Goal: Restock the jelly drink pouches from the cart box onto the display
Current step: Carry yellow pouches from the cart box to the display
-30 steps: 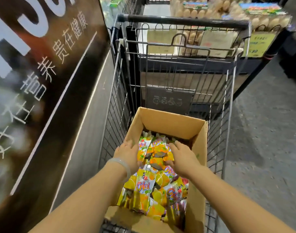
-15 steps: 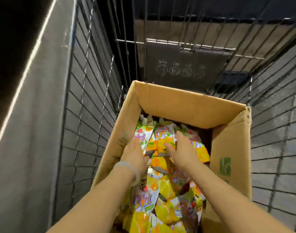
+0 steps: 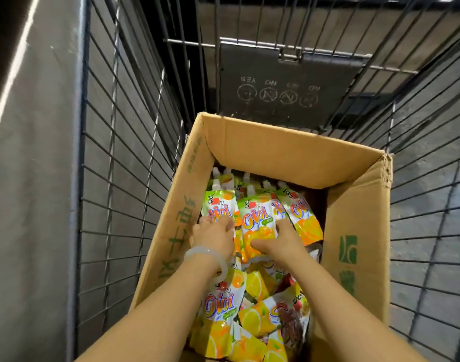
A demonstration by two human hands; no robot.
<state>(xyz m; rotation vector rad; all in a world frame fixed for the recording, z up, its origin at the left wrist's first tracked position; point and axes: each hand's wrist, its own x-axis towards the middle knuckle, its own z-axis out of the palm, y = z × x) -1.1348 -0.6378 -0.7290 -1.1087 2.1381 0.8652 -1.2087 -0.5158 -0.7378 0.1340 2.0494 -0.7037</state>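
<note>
I see a wire cart (image 3: pixel 124 163) holding the cardboard box (image 3: pixel 281 152); my left hand (image 3: pixel 214 235) and right hand (image 3: pixel 282 240) pinch pouches (image 3: pixel 257 223), fingertips hidden.

Dim surroundings; sharp centre; bowed edges

The brown cardboard box (image 3: pixel 273 150) carries green printed characters on its walls at 9 o'clock and at 3 o'clock. The soft jelly drink pouches (image 3: pixel 257 220) inside are green at the top and yellow-orange below with orange slice pictures, a red and blue logo outlined in white, and white caps; one pouch (image 3: pixel 289 320) toward 6 o'clock shows dark red-brown. The wire cart (image 3: pixel 135 152) is grey, its plastic flap (image 3: pixel 283 82) at 12 o'clock dark grey with pale round symbols, and the bangle (image 3: pixel 208 254) on the left wrist is milky white.
</note>
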